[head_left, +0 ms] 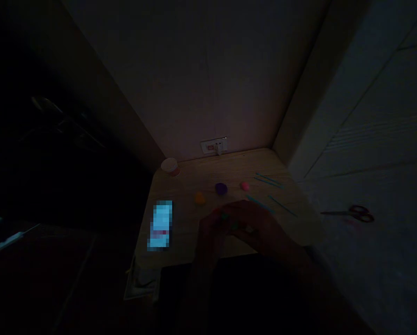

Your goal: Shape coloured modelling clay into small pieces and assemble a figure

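Note:
In dim light, my left hand (208, 230) and my right hand (255, 217) meet above the near part of a small wooden table (184, 181). Their fingers close together around a small green lump (224, 216), perhaps modelling clay, mostly covered by the fingers. Just beyond the hands lie an orange lump (199, 198), a purple lump (221, 189) and a pink lump (245, 186). Several thin blue-green sticks (281, 205) rest to the right, one of them partly behind my right hand.
A lit phone (160, 225) with a blurred screen lies at the table's left. A paper cup (171, 167) stands at the back left corner. Behind the table is a wall socket (214, 146) with a plug. Scissors (360, 213) lie on a pale surface to the right.

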Demonstrator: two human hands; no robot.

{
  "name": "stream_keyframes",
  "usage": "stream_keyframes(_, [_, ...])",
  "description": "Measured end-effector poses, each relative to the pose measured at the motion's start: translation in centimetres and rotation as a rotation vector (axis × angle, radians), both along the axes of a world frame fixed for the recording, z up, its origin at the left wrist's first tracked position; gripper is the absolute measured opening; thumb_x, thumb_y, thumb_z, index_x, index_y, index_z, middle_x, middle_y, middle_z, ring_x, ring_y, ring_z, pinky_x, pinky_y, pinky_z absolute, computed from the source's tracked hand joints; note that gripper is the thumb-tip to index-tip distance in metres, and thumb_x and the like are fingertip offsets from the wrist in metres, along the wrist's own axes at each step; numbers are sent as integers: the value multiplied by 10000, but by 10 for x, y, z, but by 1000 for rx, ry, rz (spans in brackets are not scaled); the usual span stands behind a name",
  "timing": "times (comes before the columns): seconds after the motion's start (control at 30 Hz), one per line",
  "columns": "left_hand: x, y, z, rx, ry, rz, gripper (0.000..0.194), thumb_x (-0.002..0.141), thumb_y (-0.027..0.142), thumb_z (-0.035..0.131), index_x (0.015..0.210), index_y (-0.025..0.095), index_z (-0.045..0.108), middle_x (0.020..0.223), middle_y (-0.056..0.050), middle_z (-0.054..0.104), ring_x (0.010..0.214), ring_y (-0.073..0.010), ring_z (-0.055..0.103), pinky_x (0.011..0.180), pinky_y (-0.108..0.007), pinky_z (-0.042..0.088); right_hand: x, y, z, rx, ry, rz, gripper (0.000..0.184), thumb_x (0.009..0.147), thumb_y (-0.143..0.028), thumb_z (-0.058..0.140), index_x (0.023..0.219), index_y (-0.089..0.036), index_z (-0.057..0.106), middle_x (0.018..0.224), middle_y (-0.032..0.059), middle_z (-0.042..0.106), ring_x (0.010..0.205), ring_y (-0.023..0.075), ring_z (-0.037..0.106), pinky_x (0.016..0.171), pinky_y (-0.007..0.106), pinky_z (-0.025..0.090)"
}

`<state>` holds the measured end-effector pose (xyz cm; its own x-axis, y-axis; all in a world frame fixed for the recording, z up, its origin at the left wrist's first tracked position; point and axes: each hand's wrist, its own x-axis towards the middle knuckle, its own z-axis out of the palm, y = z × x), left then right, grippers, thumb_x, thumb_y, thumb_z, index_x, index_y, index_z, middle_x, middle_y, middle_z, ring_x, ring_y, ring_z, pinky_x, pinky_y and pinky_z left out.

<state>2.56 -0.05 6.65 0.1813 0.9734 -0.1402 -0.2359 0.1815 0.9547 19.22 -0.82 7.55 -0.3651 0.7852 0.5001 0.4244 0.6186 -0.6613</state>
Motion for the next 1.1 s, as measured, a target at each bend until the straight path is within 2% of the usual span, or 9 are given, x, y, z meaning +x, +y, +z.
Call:
stream_keyframes(0.13, [-1,-3,-8,-63,-101,55,378,742,516,876,792,147,814,859,-95,812,840,-254,765,796,-344,614,5,2,0,28,-15,-41,295,1024,-296,666,1311,-269,728,1184,70,815,1048,235,780,940,388,612])
stream_keyframes(0.23, [0,-4,-11,-128,-156,68,427,748,548,874,824,132,816,873,-116,811,847,-266,771,799,-369,627,6,4,-2,75,-52,-82,305,1017,-319,679,1315,-281,736,1165,68,824,1016,237,793,911,378,621])
stream_keyframes(0.33, [0,-4,-9,-146,-168,58,413,736,502,903,829,112,806,877,-119,808,813,-245,770,763,-341,632,8,7,-5,109,-115,-101,351,996,-363,710,1335,-274,725,1154,78,827,965,243,802,872,377,626])
stream_keyframes(0.5, [-1,-4,-2,-178,-290,102,452,688,377,958,1038,148,786,1053,-112,816,915,-234,786,776,-297,638,9,11,-7,163,-184,-82,381,1001,-422,694,1345,-258,713,1149,84,827,938,250,806,829,378,630])
stream_keyframes(0.67, [-1,-1,-1,-156,-313,108,470,642,307,987,1029,158,767,1040,-93,818,913,-206,783,787,-259,618,3,10,-3,239,-129,-93,310,1062,-352,600,1320,-231,721,1207,91,813,1013,238,808,850,357,648])
stream_keyframes(0.83, [-3,-2,1,-110,-370,134,431,631,245,984,983,188,743,968,-39,799,874,-188,770,783,-265,603,-7,7,-1,278,-83,-75,301,1063,-294,593,1330,-239,722,1161,73,827,1013,231,813,811,331,663])
stream_keyframes(0.97, [-6,-3,2,-93,-387,54,431,724,308,942,1084,207,728,1005,-46,780,891,-174,755,780,-244,589,-11,5,-5,212,52,-83,310,1051,-328,614,1327,-259,737,1212,82,811,1098,242,787,922,372,652])
stream_keyframes(1.1, [-6,-2,3,-72,-376,-87,652,703,399,963,1275,251,686,1077,-76,793,970,-222,767,815,-281,608,-13,1,-9,46,192,-98,345,1055,-421,589,1361,-332,721,1412,72,718,1309,264,680,1081,456,579])
